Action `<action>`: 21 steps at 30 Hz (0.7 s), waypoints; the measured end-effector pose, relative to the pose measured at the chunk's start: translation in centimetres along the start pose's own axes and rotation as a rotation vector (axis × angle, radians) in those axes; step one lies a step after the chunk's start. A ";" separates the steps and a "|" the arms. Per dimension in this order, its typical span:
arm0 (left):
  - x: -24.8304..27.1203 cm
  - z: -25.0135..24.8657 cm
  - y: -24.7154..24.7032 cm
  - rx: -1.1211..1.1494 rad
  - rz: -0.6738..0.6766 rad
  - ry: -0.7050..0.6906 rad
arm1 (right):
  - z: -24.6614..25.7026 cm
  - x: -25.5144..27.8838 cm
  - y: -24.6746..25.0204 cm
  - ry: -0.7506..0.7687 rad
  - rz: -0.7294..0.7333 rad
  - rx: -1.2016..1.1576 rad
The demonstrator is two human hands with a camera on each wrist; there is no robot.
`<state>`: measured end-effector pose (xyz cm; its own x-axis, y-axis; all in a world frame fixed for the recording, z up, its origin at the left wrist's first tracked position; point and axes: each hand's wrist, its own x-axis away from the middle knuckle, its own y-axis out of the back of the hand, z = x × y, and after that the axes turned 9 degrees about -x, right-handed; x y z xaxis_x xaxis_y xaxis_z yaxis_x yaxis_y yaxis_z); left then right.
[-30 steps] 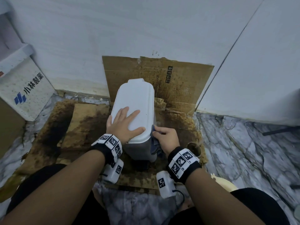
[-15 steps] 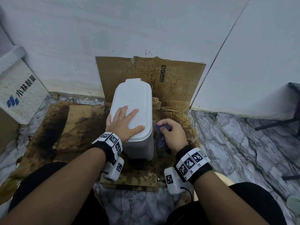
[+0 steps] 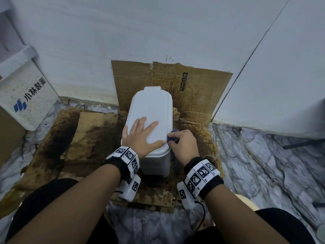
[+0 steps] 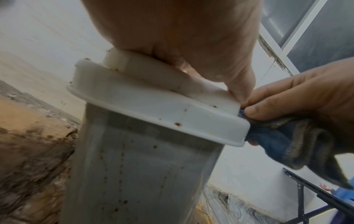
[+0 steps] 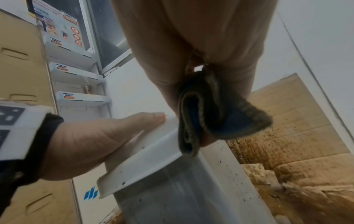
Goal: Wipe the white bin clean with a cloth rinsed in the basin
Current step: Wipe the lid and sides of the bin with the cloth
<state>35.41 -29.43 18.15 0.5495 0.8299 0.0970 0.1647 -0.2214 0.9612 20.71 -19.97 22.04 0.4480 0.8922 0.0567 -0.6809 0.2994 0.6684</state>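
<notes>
The white bin (image 3: 151, 110) stands upright on stained cardboard, its lid closed. My left hand (image 3: 140, 136) lies flat on the near end of the lid, fingers spread straight. My right hand (image 3: 182, 143) grips a folded dark blue cloth (image 3: 172, 138) and holds it against the right rim of the lid. In the left wrist view the cloth (image 4: 283, 141) meets the lid's edge (image 4: 220, 130), and brown specks dot the bin's grey body (image 4: 143, 174). In the right wrist view the cloth (image 5: 203, 112) hangs from my fingers beside the lid (image 5: 145, 163). No basin shows.
Soaked brown cardboard (image 3: 193, 88) lines the wall and floor (image 3: 84, 138) around the bin. A white box with blue print (image 3: 26, 95) leans at the left. Marble floor (image 3: 263, 164) runs to the right, with a dark metal frame (image 3: 302, 143) at the far right.
My right hand has risen with the cloth from the bin's right side up to the lid's rim. The left hand stays flat on the lid.
</notes>
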 end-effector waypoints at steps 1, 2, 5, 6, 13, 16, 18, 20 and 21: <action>0.0 0.0 0.0 0.001 0.003 -0.001 | -0.1 -0.3 0.0 0.005 0.003 0.007; 0.0 0.0 0.1 0.002 0.004 -0.001 | -0.1 -0.6 0.1 0.013 0.000 0.014; 0.1 0.0 0.1 0.011 0.008 0.003 | 0.0 -1.9 0.1 0.039 -0.020 0.018; 0.1 -0.1 0.1 0.017 0.010 0.003 | 0.0 -2.5 0.1 0.034 -0.025 0.012; 0.2 -0.4 0.5 0.015 0.029 -0.003 | 0.1 -5.8 0.4 0.011 -0.051 0.015; 0.1 -0.7 0.5 0.014 0.032 -0.002 | 0.4 -7.0 0.8 0.001 -0.043 0.010; 0.1 -0.8 0.4 0.013 0.030 -0.003 | 0.5 -7.9 1.1 -0.005 -0.030 0.019; 0.1 -0.9 0.4 0.020 0.023 -0.004 | 0.6 -8.9 1.4 -0.011 -0.021 0.033; 0.1 -1.0 0.3 0.022 0.019 -0.005 | 0.6 -9.4 1.5 -0.014 -0.019 0.038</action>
<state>34.73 -28.89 18.75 0.5570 0.8226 0.1140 0.1717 -0.2483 0.9533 15.85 -28.13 22.92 0.4691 0.8815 0.0543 -0.6500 0.3030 0.6969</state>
